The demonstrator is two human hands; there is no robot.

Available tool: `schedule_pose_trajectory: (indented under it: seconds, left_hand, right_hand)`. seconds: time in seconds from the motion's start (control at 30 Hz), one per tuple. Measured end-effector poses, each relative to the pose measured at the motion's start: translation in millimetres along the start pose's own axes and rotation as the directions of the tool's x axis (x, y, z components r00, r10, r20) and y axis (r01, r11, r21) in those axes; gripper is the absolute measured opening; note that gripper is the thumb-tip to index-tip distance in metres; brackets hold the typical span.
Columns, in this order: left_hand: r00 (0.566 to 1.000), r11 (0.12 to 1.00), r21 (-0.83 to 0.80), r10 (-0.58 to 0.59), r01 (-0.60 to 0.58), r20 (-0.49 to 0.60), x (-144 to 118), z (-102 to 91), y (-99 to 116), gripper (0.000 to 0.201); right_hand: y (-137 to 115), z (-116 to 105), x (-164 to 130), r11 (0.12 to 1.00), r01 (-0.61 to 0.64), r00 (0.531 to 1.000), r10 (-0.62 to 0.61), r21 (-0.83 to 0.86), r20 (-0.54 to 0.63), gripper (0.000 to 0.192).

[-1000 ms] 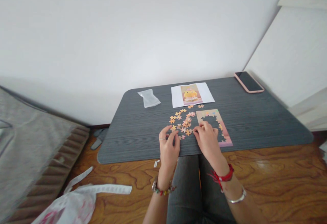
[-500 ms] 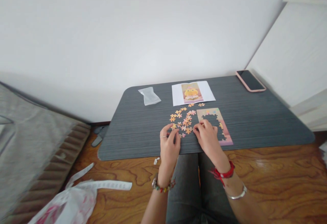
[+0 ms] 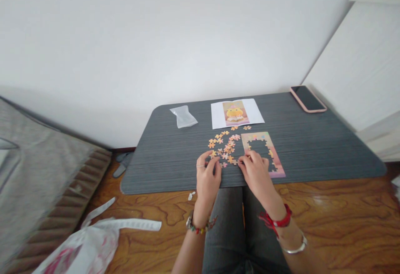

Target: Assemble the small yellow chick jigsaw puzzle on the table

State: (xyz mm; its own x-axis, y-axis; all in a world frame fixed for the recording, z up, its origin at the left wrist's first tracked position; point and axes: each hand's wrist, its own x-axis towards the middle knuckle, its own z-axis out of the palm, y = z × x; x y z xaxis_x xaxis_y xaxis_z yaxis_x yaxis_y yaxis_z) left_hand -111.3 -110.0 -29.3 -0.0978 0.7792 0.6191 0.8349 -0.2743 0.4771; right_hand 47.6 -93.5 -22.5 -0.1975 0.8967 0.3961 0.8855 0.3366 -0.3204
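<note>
A partly built jigsaw puzzle (image 3: 275, 161) with a hole in its middle lies on the dark grey table (image 3: 312, 140). Several loose orange and pink pieces (image 3: 225, 144) are scattered just left of it. My left hand (image 3: 208, 175) pinches an orange piece at the near-left edge of that scatter, between thumb and forefinger. My right hand (image 3: 256, 173) rests bent over the puzzle's near-left corner, fingertips on its left border and the closest loose pieces. Whether it holds a piece is hidden.
A white sheet with the reference picture (image 3: 237, 113) lies behind the pieces. A clear plastic bag (image 3: 183, 116) is at the back left, a phone (image 3: 308, 98) at the back right. A white cabinet (image 3: 359, 66) stands right; a plastic bag (image 3: 90, 245) lies on the wooden floor.
Both hands stayed in nearly the same spots. My right hand slid slightly nearer along the puzzle's left edge. The view shifted a little.
</note>
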Motion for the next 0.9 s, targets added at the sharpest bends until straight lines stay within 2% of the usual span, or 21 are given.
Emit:
schedule_pose_trajectory:
  seconds: [0.33,0.53,0.77,0.9]
  left_hand:
    - [1.0,1.0,0.004,0.003,-0.003,0.006,0,-0.7,0,0.016]
    - [1.0,1.0,-0.003,0.004,-0.004,0.014,0,-0.4,0,0.015]
    - [0.988,0.996,-0.055,0.078,-0.072,0.134,2,-4.9,0,0.017]
    - [0.986,0.994,-0.079,0.084,-0.073,0.146,3,-5.5,-1,0.017]
  right_hand:
    - [-1,2,0,0.999,0.045,0.998,-0.044,-0.025,0.034,0.015]
    - [-1,-2,3,0.999,0.029,0.998,-0.028,-0.026,0.051,0.012]
    - [-8,-10,3,0.999,0.015,1.0,-0.014,0.045,-0.01,0.014]
    - [-13,-8,3,0.999,-0.009,1.0,0.01,0.047,-0.026,0.014]
